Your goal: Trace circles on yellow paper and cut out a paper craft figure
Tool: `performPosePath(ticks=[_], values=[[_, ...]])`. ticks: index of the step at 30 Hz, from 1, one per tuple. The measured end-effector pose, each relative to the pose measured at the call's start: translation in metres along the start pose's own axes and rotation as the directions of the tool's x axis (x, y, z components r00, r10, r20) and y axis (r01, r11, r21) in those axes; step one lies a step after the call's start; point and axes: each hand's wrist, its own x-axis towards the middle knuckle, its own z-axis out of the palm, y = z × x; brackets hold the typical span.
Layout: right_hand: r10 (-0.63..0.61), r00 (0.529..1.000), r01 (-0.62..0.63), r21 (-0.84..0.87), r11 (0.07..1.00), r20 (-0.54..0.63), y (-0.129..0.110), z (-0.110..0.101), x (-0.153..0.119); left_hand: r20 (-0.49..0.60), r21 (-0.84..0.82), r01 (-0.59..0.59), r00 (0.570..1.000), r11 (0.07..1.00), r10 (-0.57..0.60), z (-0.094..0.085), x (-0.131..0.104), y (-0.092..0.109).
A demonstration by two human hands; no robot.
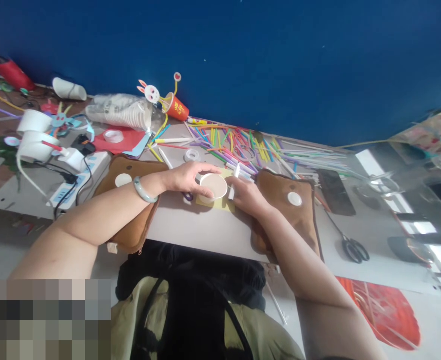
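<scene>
My left hand (pixel 190 178) curls around a white paper cup (pixel 214 185), thumb and fingers on opposite sides of its rim. Under the cup lies a yellow sheet of paper (pixel 226 204) on the table. Close to the cup's right side, my right hand (pixel 248 196) is closed on a slim white pen (pixel 236 173) that points upward. A roll of clear tape (pixel 192 156) sits just beyond my left hand. Part of a purple-handled tool (pixel 187 196) shows beneath that hand; its kind is hidden.
Brown cushions (pixel 130 220) lie under both forearms. Many coloured sticks (pixel 239 145) spread along the wall. Stacked paper cups (pixel 118 112), a red cup with a rabbit decoration (pixel 177 107) and a power strip (pixel 79 180) stand left. Black-handled scissors (pixel 354 249) and a phone-like dark slab (pixel 335 192) lie right.
</scene>
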Motion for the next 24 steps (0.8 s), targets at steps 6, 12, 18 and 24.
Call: performPosePath(ticks=[6, 12, 18, 24], values=[[-0.017, 1.0, 0.017, 0.021, 1.0, -0.001, 0.0038, 0.0015, 0.0007, 0.034, 0.022, -0.075, 0.997, 0.997, 0.074, -0.0006, 0.0002, 0.0008], [0.004, 1.0, -0.005, 0.034, 0.999, 0.005, 0.0035, 0.0011, 0.0005, 0.035, 0.068, -0.107, 0.994, 0.992, 0.105, -0.0015, 0.0, 0.0027], [0.003, 1.0, -0.003, 0.037, 0.999, 0.0, 0.0024, 0.0004, 0.001, 0.034, 0.073, -0.092, 0.995, 0.993, 0.089, -0.001, 0.0, 0.0043], [-0.002, 1.0, 0.002, 0.029, 1.0, 0.0, 0.0015, 0.0001, 0.0008, 0.035, 0.072, -0.086, 0.996, 0.994, 0.083, -0.0016, -0.0006, 0.0067]])
